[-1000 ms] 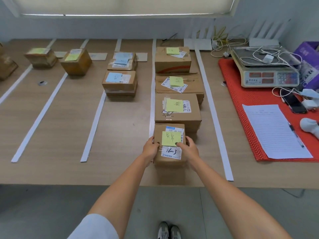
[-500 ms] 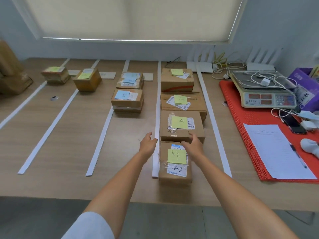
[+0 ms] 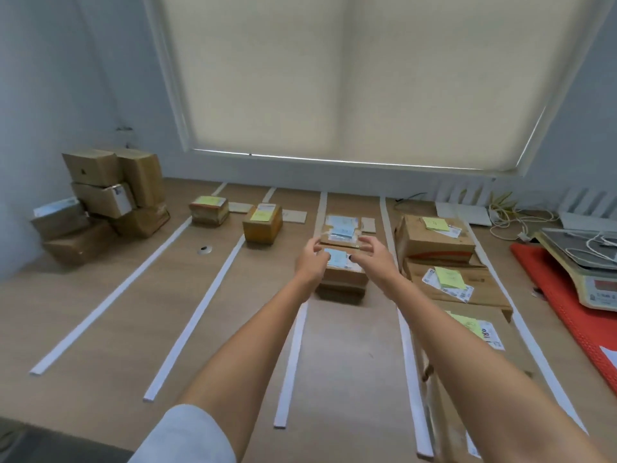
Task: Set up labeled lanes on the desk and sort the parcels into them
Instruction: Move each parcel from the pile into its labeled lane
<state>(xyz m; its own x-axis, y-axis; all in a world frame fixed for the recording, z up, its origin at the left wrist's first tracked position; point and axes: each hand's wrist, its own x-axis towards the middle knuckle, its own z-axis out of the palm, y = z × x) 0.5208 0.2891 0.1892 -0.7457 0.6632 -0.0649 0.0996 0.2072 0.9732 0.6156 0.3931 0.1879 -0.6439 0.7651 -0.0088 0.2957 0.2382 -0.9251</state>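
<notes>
Both hands are out over the third lane, fingers loosely spread and holding nothing: left hand (image 3: 311,262) at the left edge of the near blue-labelled parcel (image 3: 344,274), right hand (image 3: 369,253) hovering at its right side, over the gap to the parcel behind (image 3: 340,233). Can't tell if any fingertip is actually touching cardboard yet.

Handling-wise, going left to right: the unsorted pile (image 3: 100,202) in the far left corner looks like plain stiff cartons, some tilted on each other, so I'd guess it could shift when one gets pulled. The two yellow-note parcels (image 3: 262,223) in the next lanes are small and probably light.

The blue-labelled one seems to sit on another flat box, so grabbing it by both side walls makes sense; taped brown cardboard, rigid, not slippery I'd say. Its blue sticky note looks loose-ish, so keep the palms off the top.

Rightmost lane has a row of bigger boxes (image 3: 434,240) with yellow notes and white shipping labels.
</notes>
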